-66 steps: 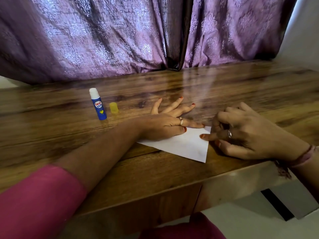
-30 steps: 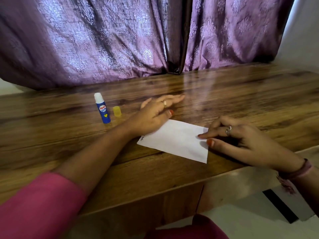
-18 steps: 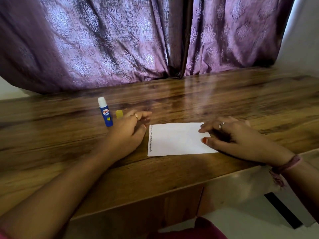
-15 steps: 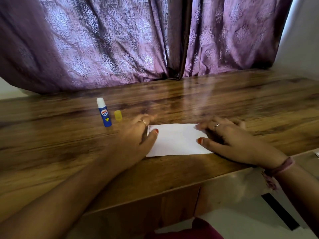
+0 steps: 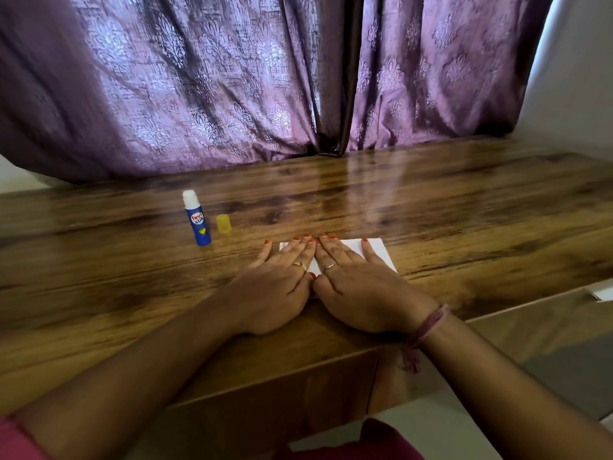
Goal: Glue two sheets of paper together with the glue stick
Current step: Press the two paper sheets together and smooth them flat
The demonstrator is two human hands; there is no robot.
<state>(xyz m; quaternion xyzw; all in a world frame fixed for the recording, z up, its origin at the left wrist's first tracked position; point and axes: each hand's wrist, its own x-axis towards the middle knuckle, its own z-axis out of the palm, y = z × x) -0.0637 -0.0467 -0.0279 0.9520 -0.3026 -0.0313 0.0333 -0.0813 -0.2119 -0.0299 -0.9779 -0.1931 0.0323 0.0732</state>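
Main worry right now: if I push my palms unevenly the top sheet could slide off the bottom one before the glue grabs, and I'd end up with crooked edges or a wrinkle. The paper [image 5: 378, 250] sits centre frame on the bench [image 5: 464, 207], mostly hidden under me, so I can't tell how well the edges line up. My left hand [image 5: 275, 287] and right hand [image 5: 358, 287] lie flat side by side, fingers straight and close together, pressing down, gripping nothing. The glue stick [image 5: 197, 218] stands uncapped at left-centre, its yellow cap [image 5: 224, 223] just beside it, so it could dry out.
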